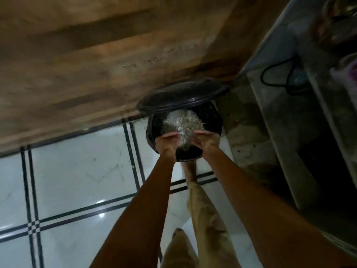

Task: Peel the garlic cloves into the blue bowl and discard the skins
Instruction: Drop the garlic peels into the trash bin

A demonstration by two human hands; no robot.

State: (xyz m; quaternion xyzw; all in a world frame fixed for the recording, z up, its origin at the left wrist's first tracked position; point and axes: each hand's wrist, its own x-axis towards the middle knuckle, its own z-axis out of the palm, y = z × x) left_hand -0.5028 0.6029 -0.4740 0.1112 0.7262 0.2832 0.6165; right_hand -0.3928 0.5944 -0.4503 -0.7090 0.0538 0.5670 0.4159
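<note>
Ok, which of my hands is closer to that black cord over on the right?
Right. The right hand is over the bin, down and left of the cord; the left hand is farther left, across the garlic skins.

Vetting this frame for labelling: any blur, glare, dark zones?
Head view: dim overall; skins smeared by motion blur above the bin; wall also soft and streaky; two small glare spots on the floor tiles; shelving at right nearly black.

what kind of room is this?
Probably a home kitchen corner: a black lidded bin on glossy white floor tiles, a stone counter alongside, garlic skins falling into the bin.
</note>
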